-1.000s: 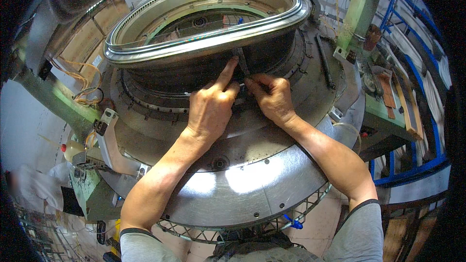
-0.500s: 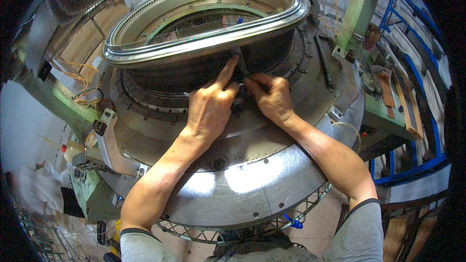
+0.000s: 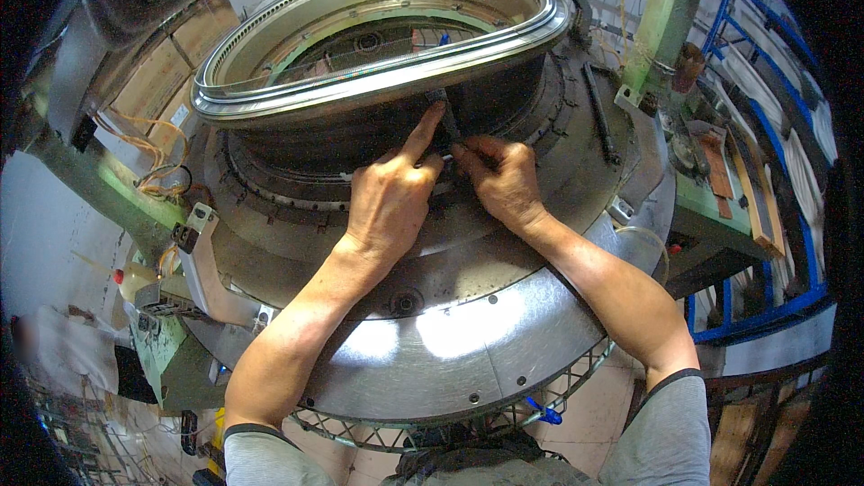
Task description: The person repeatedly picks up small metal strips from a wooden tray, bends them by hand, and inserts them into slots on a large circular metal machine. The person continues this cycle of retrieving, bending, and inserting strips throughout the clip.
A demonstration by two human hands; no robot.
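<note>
A large round metal machine casing (image 3: 468,342) fills the middle of the view, with a raised bright ring (image 3: 297,99) tilted on top of it. My left hand (image 3: 391,198) rests on the casing under the ring, index finger stretched up against a small dark metal blade (image 3: 447,112) at the ring's lower edge. My right hand (image 3: 504,175) sits just beside it, fingers curled and pinched around the lower end of that blade. What the fingertips grip is partly hidden by the two hands.
A long dark bar (image 3: 601,121) lies on the casing at the right. Past it stands a green workbench (image 3: 720,207) with tools and a blue frame (image 3: 765,306). A grey bracket (image 3: 211,261) and orange wires (image 3: 148,148) are at the left.
</note>
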